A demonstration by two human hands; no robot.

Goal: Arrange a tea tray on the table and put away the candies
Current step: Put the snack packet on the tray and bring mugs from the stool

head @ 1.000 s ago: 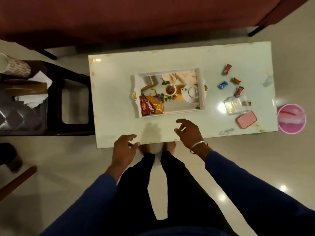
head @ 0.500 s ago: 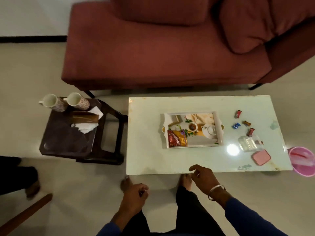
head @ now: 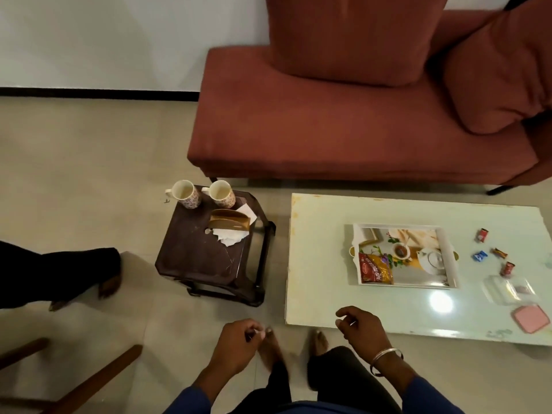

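A white printed tea tray [head: 451, 270] lies on the pale coffee table [head: 316, 264] with a red-and-gold tea packet [head: 375, 269] in its near-left corner. Several wrapped candies [head: 480, 256] are scattered right of the tray, beside a clear plastic box [head: 509, 289] and its pink lid [head: 531, 318]. Two patterned mugs [head: 186, 194] stand at the back of a dark stool [head: 197, 258], with a napkin holder [head: 229, 224] behind loose tissues. My left hand [head: 234, 345] hangs over the floor, fingers loosely curled and holding nothing. My right hand [head: 363, 328] hovers at the table's near-left corner, relaxed and holding nothing.
A red sofa [head: 343, 130] with cushions runs behind the table and stool. Another person's leg and foot [head: 74, 273] stand on the floor at the left. A wooden chair leg [head: 95, 380] crosses the bottom left corner. My own feet show between my hands.
The view has swung left and up, so the stool with the mugs is now in full view. Both hands have drawn back from the table edge and moved left.
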